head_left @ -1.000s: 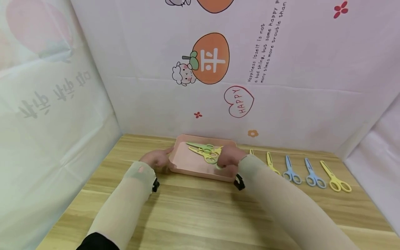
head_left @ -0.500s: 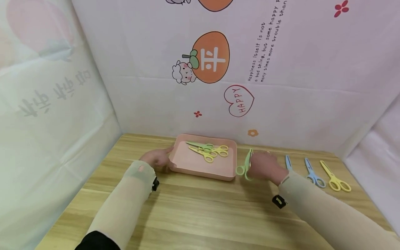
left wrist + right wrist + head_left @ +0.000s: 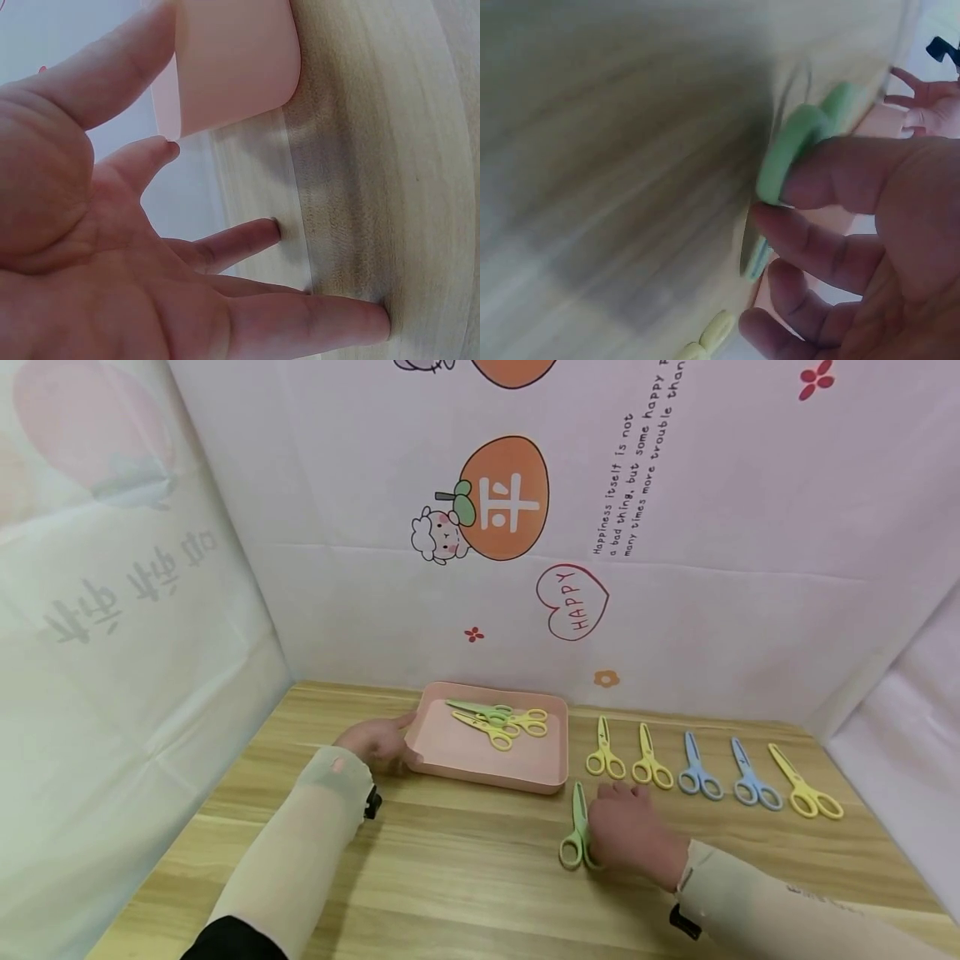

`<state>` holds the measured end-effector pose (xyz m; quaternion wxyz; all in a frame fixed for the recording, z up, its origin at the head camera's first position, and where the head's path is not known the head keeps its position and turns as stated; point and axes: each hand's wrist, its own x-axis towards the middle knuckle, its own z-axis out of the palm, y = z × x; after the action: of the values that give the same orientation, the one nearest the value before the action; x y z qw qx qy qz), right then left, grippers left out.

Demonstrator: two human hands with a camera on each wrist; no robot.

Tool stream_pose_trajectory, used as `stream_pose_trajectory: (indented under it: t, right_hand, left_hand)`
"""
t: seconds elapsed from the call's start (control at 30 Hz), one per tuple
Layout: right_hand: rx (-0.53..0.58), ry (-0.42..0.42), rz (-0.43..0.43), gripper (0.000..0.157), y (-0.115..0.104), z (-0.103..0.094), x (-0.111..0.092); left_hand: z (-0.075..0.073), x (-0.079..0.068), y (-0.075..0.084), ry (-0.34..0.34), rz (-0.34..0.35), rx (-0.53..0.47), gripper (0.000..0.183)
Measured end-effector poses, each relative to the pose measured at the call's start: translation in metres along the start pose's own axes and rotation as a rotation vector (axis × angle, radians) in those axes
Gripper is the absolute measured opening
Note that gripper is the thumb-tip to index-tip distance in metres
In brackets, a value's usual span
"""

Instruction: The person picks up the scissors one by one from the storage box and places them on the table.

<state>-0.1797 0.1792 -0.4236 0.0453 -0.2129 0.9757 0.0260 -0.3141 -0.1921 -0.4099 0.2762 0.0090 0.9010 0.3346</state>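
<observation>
My left hand [image 3: 378,741] is at the left end of a pink tray [image 3: 450,760]. In the left wrist view the thumb and index fingertip touch the tray's wall [image 3: 232,67], while the other fingers are spread, reaching down to the wood. My right hand [image 3: 633,831] pinches a handle loop of light green scissors [image 3: 573,839] between thumb and index finger. These scissors are low over the table in front of the tray's right corner, blades pointing away. One loop is partly hidden behind the hand. Inside the tray lie green scissors [image 3: 476,707] and yellow scissors [image 3: 501,741], overlapping.
A row of scissors lies right of the tray: yellow scissors [image 3: 604,762] nearest it, blue scissors [image 3: 697,778] mid-row and yellow scissors [image 3: 808,800] at the far end. White printed cloth [image 3: 360,610] hangs behind the wooden table [image 3: 465,877].
My right hand has moved from over the tray, carrying the green scissors right and then toward the near side, low over the table. The left hand stays at the tray.
</observation>
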Motion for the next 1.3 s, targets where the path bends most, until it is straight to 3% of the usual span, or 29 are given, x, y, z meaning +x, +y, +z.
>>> stream_pose_trajectory:
  t: [0.1, 0.2, 0.23, 0.37, 0.47, 0.6, 0.8, 0.9, 1.1, 1.3]
  right_hand:
    - [-0.005, 0.024, -0.011, 0.026, -0.001, 0.000, -0.005]
    - [-0.001, 0.063, -0.032, 0.012, -0.003, 0.002, -0.007]
    - [0.008, 0.063, -0.040, 0.014, -0.003, 0.004, -0.006]
    - [0.038, 0.021, -0.064, 0.051, -0.006, 0.014, -0.007]
    - [0.048, 0.007, -0.062, 0.058, -0.005, 0.019, -0.009]
    - [0.074, 0.027, -0.051, 0.055, 0.003, 0.021, -0.016]
    - [0.172, 0.011, 0.007, 0.043, 0.022, 0.018, -0.035]
    - [0.215, 0.013, 0.054, 0.047, 0.034, 0.019, -0.046]
    - [0.149, 0.036, 0.110, 0.024, 0.068, 0.023, -0.071]
    - [0.193, 0.010, 0.157, 0.025, 0.103, 0.028, -0.093]
  left_hand:
    - [0.000, 0.000, 0.000, -0.005, 0.000, -0.002, 0.101]
    - [-0.001, -0.001, 0.001, -0.011, -0.004, 0.001, 0.101]
    - [-0.001, -0.001, 0.001, -0.013, -0.006, 0.000, 0.101]
    - [-0.002, -0.002, 0.001, -0.020, -0.007, -0.006, 0.101]
    - [-0.002, -0.003, 0.000, -0.021, -0.005, -0.038, 0.103]
    - [-0.002, -0.002, -0.001, -0.015, -0.011, -0.072, 0.104]
    - [-0.001, 0.000, -0.001, -0.009, -0.004, -0.059, 0.104]
    - [-0.001, 0.001, -0.001, -0.010, 0.001, -0.040, 0.104]
    - [0.000, -0.001, 0.000, -0.019, -0.007, -0.055, 0.104]
    - [0.000, -0.002, 0.001, -0.025, -0.004, -0.084, 0.103]
